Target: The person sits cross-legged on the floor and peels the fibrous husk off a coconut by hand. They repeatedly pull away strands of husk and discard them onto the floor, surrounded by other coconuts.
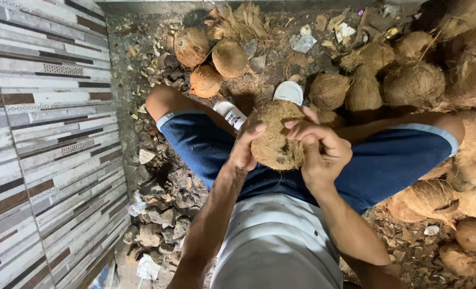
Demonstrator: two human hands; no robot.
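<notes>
Both hands are on one husked coconut (274, 136) right now, held up above the lap between the knees. The left hand (244, 150) is pressed against its left flank, thumb hooked over the fibrous top, fingers wrapped round the side — a firm grasp. The right hand (319, 152) clamps the other side, fingers curled tight over the upper edge of the shell, knuckles toward us. The coconut shows a dark patch low on its face, near the right hand's fingers. Beneath it, blue shorts (205, 142) and a grey shirt (278, 241). Just beyond the coconut, white sandals (288, 91) rest on a floor (163, 187) littered with husk scraps and chips. Three coconuts (211, 59) sit together farther out, and a big heap of hairy coconuts (414, 80) banks up along the right side, close against the right knee. A striped tiled wall (45, 134) runs down the left.
</notes>
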